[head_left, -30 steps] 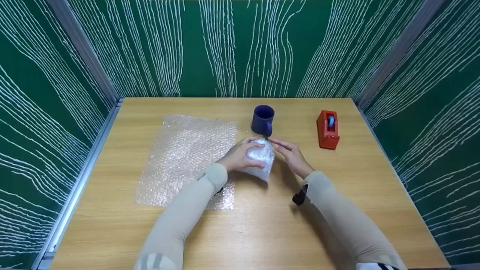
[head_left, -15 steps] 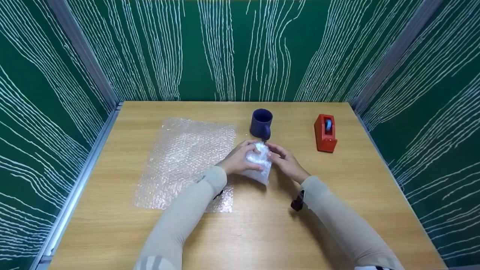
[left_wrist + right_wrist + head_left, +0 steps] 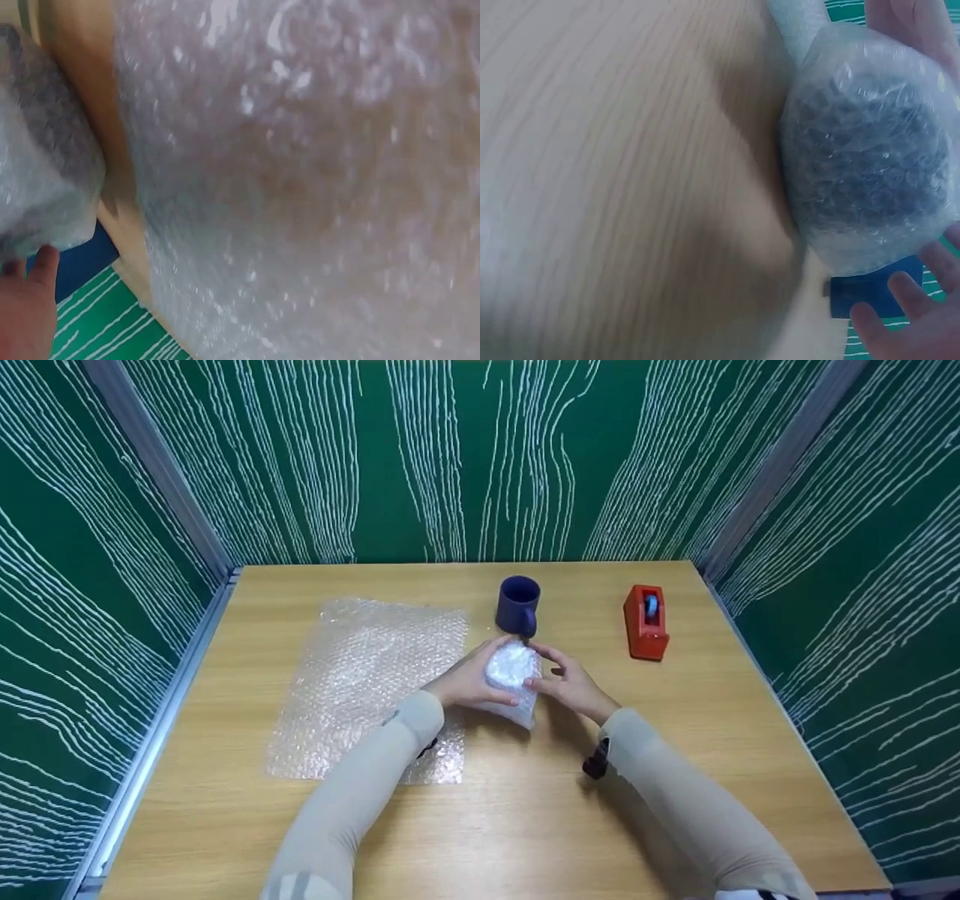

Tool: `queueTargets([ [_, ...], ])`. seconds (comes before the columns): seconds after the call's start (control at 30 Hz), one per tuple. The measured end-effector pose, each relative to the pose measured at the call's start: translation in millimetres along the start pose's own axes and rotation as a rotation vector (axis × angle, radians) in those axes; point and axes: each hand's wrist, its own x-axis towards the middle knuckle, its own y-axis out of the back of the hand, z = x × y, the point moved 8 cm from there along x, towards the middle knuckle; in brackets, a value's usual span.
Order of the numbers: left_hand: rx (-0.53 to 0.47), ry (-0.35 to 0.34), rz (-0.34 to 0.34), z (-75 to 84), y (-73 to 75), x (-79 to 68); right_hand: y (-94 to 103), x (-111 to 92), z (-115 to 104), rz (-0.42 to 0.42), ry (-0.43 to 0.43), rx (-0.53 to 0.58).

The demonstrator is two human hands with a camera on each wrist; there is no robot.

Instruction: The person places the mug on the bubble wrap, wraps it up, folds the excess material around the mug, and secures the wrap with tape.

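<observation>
**Wood-grain table carries three things**

The table (image 3: 480, 847) has a pale, yellowish top with fine grain; shadows darken its middle and right. On the left lies a large sheet of clear bubble wrap (image 3: 375, 675), spread flat, partly hidden from the head view. Near its far right corner a dark blue mug (image 3: 516, 604) stands upright, handle towards the near edge. Farther right, well apart from the mug, stands a red tape dispenser (image 3: 645, 626) with a blue core.

Bubble-wrapped bundle (image 3: 513, 667) between my fingers (image 3: 551, 653), rounded, translucent, dark inside, one corner (image 3: 525, 718) pointing back toward me
</observation>
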Motion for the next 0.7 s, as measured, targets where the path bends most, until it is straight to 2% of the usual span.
queueTargets([
  [0.2,-0.059,0.046,-0.057,-5.1,8.0,-13.2,-0.7,-2,-18,0.036,0.056,-0.079],
  [0.4,-0.224,0.063,-0.088,-14.5,8.1,-20.4,-8.7,-4,-34,0.039,0.108,-0.145],
  [0.53,-0.202,0.077,-0.064,-17.3,10.1,-22.1,-14.6,-3,-43,0.053,0.136,-0.179],
  [0.6,-0.162,0.082,-0.039,-16.7,11.0,-22.1,-16.7,-2,-44,0.071,0.122,-0.191],
  [0.7,-0.159,0.089,-0.006,-17.6,8.4,-21.3,-19.2,-2,-44,0.097,0.083,-0.222],
])
